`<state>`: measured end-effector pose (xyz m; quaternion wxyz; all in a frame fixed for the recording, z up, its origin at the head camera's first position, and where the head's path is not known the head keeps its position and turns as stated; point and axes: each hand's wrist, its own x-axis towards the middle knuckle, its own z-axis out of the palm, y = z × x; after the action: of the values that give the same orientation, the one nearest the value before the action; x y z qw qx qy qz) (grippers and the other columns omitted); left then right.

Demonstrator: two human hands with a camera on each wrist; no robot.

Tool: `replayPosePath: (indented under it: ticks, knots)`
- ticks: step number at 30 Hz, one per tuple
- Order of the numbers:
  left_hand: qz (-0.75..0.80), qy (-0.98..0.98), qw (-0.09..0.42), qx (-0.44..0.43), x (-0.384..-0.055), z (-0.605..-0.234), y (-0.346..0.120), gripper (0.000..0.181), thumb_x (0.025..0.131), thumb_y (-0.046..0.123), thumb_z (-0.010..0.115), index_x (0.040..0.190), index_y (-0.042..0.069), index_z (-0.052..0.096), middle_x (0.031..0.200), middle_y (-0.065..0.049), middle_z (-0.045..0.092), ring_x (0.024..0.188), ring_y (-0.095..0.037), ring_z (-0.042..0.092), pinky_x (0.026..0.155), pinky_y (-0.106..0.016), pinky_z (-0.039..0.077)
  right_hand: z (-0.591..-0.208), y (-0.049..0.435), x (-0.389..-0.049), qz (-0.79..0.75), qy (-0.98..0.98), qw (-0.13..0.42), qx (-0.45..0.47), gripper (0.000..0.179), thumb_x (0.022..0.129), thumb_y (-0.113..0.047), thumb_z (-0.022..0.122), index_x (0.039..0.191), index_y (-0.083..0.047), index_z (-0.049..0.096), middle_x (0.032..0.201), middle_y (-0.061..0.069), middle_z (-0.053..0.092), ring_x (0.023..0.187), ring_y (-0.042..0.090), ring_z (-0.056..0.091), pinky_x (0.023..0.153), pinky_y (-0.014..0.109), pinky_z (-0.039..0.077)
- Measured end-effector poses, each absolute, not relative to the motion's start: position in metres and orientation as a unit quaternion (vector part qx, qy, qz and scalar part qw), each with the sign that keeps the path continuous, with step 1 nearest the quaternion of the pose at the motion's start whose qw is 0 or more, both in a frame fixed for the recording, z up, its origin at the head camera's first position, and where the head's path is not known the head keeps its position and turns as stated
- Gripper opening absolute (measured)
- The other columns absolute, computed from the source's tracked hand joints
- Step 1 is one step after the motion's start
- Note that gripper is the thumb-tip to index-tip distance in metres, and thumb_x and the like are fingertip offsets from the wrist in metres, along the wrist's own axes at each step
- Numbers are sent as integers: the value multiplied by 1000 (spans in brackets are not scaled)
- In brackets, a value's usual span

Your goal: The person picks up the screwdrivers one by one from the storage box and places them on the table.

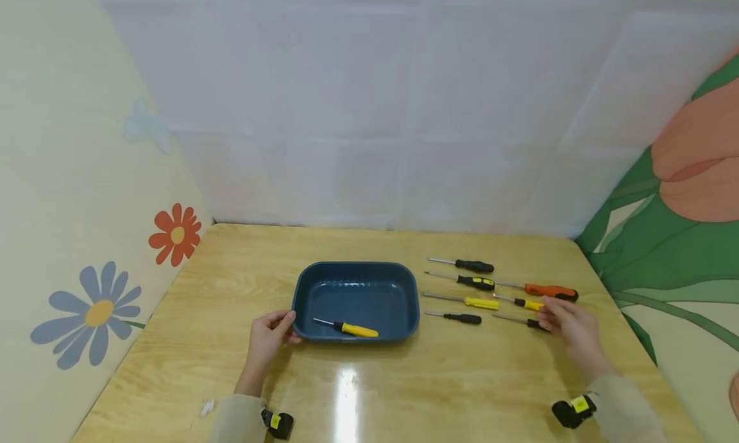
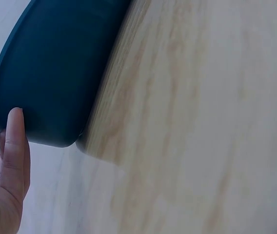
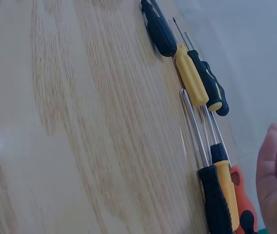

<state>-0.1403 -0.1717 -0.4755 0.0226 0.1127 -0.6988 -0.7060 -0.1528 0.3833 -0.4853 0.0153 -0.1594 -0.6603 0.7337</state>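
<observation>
My left hand (image 1: 271,334) pinches the left rim of a dark blue tray (image 1: 358,267), thumb at the edge and fingers against its outer wall (image 2: 55,73). In the tray lies a yellow-and-black screwdriver (image 1: 358,330). My right hand (image 1: 571,324) hovers over the handle ends of the screwdrivers on the right, its fingers close together and nothing seen in them. Nearest to it are a yellow-handled screwdriver with a black collar (image 3: 224,180), a black-handled one (image 3: 214,200) and an orange-handled one (image 3: 243,195). In the head view its fingers partly cover the handles.
Between the tray and that group lie more screwdrivers: two black (image 1: 473,265) (image 1: 464,318), a black-and-yellow one (image 1: 476,281) and a yellow one (image 1: 481,303). A small white scrap (image 1: 207,407) sits at the front left of the wooden table (image 1: 404,392). White cloth (image 1: 369,142) hangs behind.
</observation>
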Motion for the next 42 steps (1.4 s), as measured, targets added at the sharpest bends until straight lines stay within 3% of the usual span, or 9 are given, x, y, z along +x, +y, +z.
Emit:
replayPosePath:
  ticks: [8,15,24,31,37,42]
  knots:
    - [-706,-698,18,120,-137,-482,-173,26,90,0,54,105,-21,54,67,-14,61,51,-14,58,49,-29,56,-507,376,-157,773,-627,-28,-97,23,85,-19,65,107,-14,65,91,0,68,83,14,66,74,30,54]
    - [-712,-691,16,122,-136,-481,-172,28,89,1,55,106,-22,52,66,-13,60,50,-13,58,49,-29,56,-513,363,-168,774,-627,-60,-63,62,84,-20,66,132,7,39,101,6,67,91,21,64,80,35,52]
    - [-710,-693,21,120,-136,-480,-172,29,89,1,56,105,-23,52,64,-12,60,50,-13,58,49,-29,55,-516,352,-177,782,-617,-81,-37,51,87,-14,62,130,5,44,108,13,64,96,26,62,83,40,50]
    - [-707,-697,30,116,-137,-481,-172,27,89,0,55,103,-22,54,64,-13,60,49,-13,58,48,-29,55,-513,337,-184,777,-623,-88,-12,32,87,-11,61,119,-6,60,104,9,66,93,26,63,81,39,51]
    - [-707,-696,28,120,-139,-481,-172,25,90,-1,54,104,-21,54,64,-11,60,50,-13,58,48,-29,55,-503,320,-184,765,-635,-87,62,33,90,-8,56,122,1,55,107,14,64,91,25,64,78,39,53]
    - [-708,-696,26,118,-140,-479,-171,25,90,-1,54,103,-22,54,63,-8,59,50,-13,58,48,-29,55,-507,311,-192,767,-634,-83,58,34,90,-7,57,121,4,55,105,15,64,92,28,63,79,40,52]
